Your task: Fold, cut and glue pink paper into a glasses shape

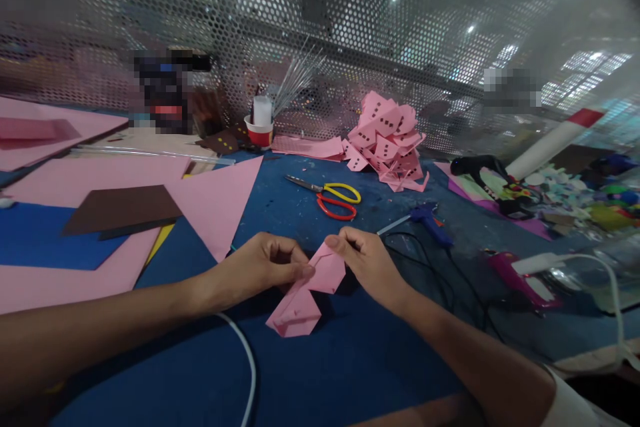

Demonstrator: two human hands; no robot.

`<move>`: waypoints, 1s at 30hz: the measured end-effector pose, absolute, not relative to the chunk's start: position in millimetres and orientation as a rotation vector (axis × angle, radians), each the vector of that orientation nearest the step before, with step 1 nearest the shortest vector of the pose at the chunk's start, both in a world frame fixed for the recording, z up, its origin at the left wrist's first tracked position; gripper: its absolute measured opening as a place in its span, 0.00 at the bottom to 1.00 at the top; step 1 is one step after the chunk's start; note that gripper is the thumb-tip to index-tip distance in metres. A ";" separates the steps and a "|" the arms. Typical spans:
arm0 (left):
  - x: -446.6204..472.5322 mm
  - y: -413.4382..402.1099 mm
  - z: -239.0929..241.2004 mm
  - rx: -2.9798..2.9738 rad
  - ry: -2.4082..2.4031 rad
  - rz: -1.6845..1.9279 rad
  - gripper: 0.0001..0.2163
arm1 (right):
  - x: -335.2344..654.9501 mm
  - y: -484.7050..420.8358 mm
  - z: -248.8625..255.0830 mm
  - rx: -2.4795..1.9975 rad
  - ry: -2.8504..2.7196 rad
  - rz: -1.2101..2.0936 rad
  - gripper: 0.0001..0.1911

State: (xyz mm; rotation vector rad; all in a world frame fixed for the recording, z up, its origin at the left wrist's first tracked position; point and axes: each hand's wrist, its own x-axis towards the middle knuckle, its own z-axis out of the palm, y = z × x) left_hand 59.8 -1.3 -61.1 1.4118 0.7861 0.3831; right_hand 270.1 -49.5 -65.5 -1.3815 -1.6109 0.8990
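Note:
A pink cut-out piece [300, 310], thin like craft foam or stiff paper, is held up between both hands, narrow in the middle and wider toward its ends. My left hand [267, 263] pinches it near the narrow middle. At its upper right end, my right hand [367, 263] grips the edge between thumb and fingers. Just beyond the hands lie scissors [323, 195] with one yellow and one red handle. A blue glue gun [433, 223] rests to the right of my right hand.
A heap of pink pieces with dark square marks [385, 140] stands at the back. Pink sheets [220, 200] and a brown sheet [125, 208] cover the left. A red-and-white cup [260, 132] is near the mesh panel. A white cable [247, 360] crosses the front; clutter fills the right.

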 end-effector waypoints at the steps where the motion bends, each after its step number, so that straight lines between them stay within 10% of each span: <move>1: 59.7 -1.2 -61.1 1.409 0.789 0.384 0.12 | 270.1 -49.5 -65.9 -1.383 -1.619 0.884 0.25; 30: 57.3 0.6 -64.0 1.471 0.741 0.364 0.11 | 267.5 -50.4 -61.0 -1.353 -1.566 1.000 0.22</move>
